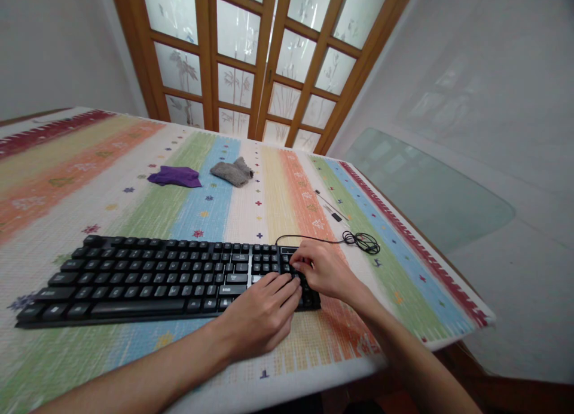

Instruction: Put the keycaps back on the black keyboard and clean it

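Observation:
A black keyboard point(147, 276) lies on the striped tablecloth, its long side toward me. My left hand point(269, 309) rests palm down over the right part of the keyboard, its fingers stretched over the keys between the main block and the number pad. Above the number pad, my right hand point(323, 269) has thumb and fingers bent together in a pinch at the keys. Whatever the pinch holds, if anything, is hidden. The keyboard's black cable point(361, 242) leaves its back edge and lies coiled to the right.
Behind the keyboard lie a folded purple cloth point(176, 176) and a grey cloth point(233, 171). A thin stick with a dark tip point(330, 204) and a small black piece point(336, 217) sit near the cable. The table's right edge point(421, 241) runs beside a wall.

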Motion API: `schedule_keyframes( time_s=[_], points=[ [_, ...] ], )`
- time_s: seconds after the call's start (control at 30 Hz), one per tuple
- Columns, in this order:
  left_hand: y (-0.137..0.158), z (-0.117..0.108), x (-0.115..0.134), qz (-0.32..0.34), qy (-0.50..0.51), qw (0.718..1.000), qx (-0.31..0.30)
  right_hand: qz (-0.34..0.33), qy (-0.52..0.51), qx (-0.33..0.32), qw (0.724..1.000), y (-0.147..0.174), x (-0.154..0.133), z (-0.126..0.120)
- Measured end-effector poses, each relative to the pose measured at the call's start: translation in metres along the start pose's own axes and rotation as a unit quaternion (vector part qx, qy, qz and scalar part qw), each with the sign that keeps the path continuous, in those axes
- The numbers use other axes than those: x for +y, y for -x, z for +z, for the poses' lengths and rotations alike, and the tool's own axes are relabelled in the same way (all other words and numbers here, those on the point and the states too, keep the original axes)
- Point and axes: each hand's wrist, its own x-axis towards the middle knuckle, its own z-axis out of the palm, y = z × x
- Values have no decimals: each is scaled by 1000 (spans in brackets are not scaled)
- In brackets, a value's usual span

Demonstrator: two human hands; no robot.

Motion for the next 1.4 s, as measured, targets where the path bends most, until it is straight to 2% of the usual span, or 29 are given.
schedule_keyframes(
  time_s=[0.2,0.37,0.47,0.67,0.9,1.17,1.4],
  points=[
    [0,0,0,1,-5,1000,7,-5,-4,20,1000,5,4,5],
    [0,0,1,-1,-9,1000,8,-60,8,42,997,17,5,6],
    [0,-1,1,0,-6,1000,7,-81,10,32,996,23,4,1],
    [-1,0,0,3,-13,1000,4,-75,21,18,997,21,5,-3],
    [-1,-1,0,4,-12,1000,9,-134,33,21,990,20,9,1],
    [-1,-2,0,3,-13,1000,6,-133,49,17,990,22,13,2],
    [-1,-2,1,4,-10,1000,9,-135,38,49,989,20,13,8]
  ],
)
